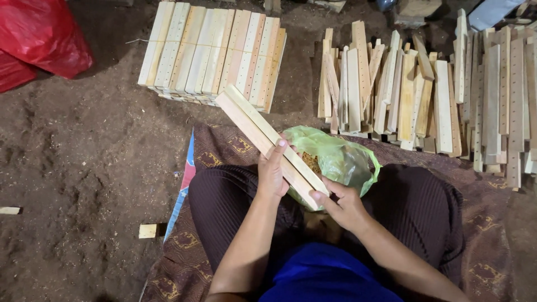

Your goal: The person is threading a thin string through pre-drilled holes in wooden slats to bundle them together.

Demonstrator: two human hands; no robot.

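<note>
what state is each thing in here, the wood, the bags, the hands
pair of long pale wooden slats: held together, tilted
left hand: gripping the slats mid-length
right hand: at the slats' lower end
green plastic bag: open, on the lap
neat block of drilled slats: stacked flat
loose pile of slats: jumbled
red plastic bag: bulging

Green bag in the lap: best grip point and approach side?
Take the green bag by its crumpled rim on the far right, coming from the person's right. It lies open and slack between the knees, so the rim gathers easily. The near left side is blocked: the slats cross it, held by the left hand and right hand.
</note>
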